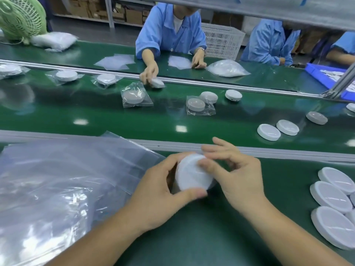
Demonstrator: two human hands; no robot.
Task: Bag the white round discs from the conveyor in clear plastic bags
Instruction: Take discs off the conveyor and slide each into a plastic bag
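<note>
- Far green worktop [86, 52], far left corner: pale green desk fan [21, 18].
- Behind it: metal shelving [110, 12] w/ cardboard boxes [132, 15]; grey floor [96, 33].
- Person in blue coat [169, 31] at worktop's far edge, white lattice crate [222, 41] just beside.
- Blue tray [322, 75] at right edge, alu frame post [343, 81] in front.
- Grey beam [269, 10] across top.
</note>
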